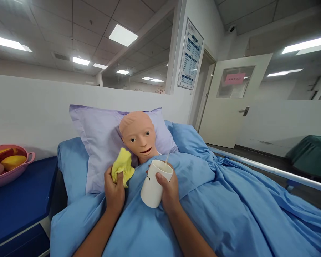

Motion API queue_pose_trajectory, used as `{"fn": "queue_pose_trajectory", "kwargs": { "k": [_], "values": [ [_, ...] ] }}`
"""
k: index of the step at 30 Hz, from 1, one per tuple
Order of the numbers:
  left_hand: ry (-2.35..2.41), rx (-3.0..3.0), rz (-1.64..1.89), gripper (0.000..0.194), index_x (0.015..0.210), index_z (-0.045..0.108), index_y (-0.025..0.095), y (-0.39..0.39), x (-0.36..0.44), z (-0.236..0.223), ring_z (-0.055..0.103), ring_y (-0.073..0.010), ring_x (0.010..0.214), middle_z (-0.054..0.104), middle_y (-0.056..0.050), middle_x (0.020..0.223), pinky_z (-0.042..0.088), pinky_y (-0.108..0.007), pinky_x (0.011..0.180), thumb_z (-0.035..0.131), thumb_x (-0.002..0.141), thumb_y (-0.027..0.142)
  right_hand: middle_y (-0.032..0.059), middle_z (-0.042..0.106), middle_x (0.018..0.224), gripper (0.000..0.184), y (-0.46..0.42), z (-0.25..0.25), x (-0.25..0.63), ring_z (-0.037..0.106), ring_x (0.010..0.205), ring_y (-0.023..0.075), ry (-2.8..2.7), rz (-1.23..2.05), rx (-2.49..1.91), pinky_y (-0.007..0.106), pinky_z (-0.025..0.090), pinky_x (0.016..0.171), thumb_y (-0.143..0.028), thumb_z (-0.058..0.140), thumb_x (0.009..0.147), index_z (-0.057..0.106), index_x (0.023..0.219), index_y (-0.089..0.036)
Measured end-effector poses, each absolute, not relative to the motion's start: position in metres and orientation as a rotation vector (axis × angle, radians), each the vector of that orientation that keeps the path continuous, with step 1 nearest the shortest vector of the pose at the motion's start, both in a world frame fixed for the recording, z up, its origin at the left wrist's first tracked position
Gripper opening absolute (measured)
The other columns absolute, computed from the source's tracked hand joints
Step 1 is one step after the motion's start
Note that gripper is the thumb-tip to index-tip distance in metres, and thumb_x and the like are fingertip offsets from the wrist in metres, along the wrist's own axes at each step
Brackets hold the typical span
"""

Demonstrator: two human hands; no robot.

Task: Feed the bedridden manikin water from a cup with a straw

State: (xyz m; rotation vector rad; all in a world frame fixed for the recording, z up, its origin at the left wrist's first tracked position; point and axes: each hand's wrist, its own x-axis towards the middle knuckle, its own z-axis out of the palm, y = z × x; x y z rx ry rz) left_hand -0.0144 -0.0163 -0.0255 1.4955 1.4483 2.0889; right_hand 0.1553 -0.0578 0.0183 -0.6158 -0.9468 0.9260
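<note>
My left hand [115, 191] is closed on a crumpled yellow cloth [123, 165], held up beside the neck of a manikin [138, 134]. The manikin lies with its head on a lilac pillow [98, 142], mouth slightly parted. In my right hand [171, 189] is a white cup [153, 189], gripped round its side and tilted a little. A thin pale stick or straw [167, 160] stands up out of the cup; what else is inside cannot be made out. Both hands are above the blue quilt [203, 207], which covers the manikin up to its neck.
To the left, a pink basket [10, 178] with several fruits stands on a dark blue bedside cabinet [21, 205]. A metal bed rail [270, 169] runs along the right side. Behind the headboard is a low white wall [37, 107]; an open door [232, 110] stands beyond.
</note>
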Motion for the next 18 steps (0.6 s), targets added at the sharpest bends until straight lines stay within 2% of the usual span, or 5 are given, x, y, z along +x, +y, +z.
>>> {"fn": "queue_pose_trajectory", "kwargs": {
  "k": [4, 13, 18],
  "values": [
    [1.435, 1.171, 1.941, 0.042, 0.119, 0.059, 0.019, -0.018, -0.020, -0.025, 0.066, -0.0229, 0.099, 0.068, -0.008, 0.110, 0.057, -0.036, 0.083, 0.058, 0.093, 0.052, 0.0041, 0.074, 0.075, 0.051, -0.063, 0.024, 0.149, 0.066, 0.060, 0.0210, -0.979, 1.041, -0.588, 0.034, 0.055, 0.057, -0.053, 0.085, 0.064, 0.065, 0.098, -0.020],
    [1.311, 1.144, 1.834, 0.049, 0.121, 0.059, 0.021, -0.022, -0.021, -0.024, 0.064, -0.0239, 0.103, 0.067, -0.006, 0.113, 0.054, -0.036, 0.085, 0.059, 0.089, 0.058, 0.0053, 0.075, 0.078, 0.060, -0.064, 0.023, 0.145, 0.068, 0.064, 0.0223, -1.133, 1.131, -0.606, 0.031, 0.051, 0.055, -0.055, 0.086, 0.063, 0.064, 0.106, -0.020],
    [1.292, 1.111, 1.805, 0.051, 0.117, 0.060, 0.021, -0.025, -0.020, -0.021, 0.063, -0.0241, 0.100, 0.067, -0.006, 0.109, 0.054, -0.035, 0.082, 0.061, 0.086, 0.061, 0.0067, 0.076, 0.083, 0.060, -0.062, 0.023, 0.150, 0.069, 0.066, 0.0221, -1.147, 1.197, -0.608, 0.030, 0.054, 0.055, -0.055, 0.085, 0.066, 0.060, 0.108, -0.020]
  ]
}}
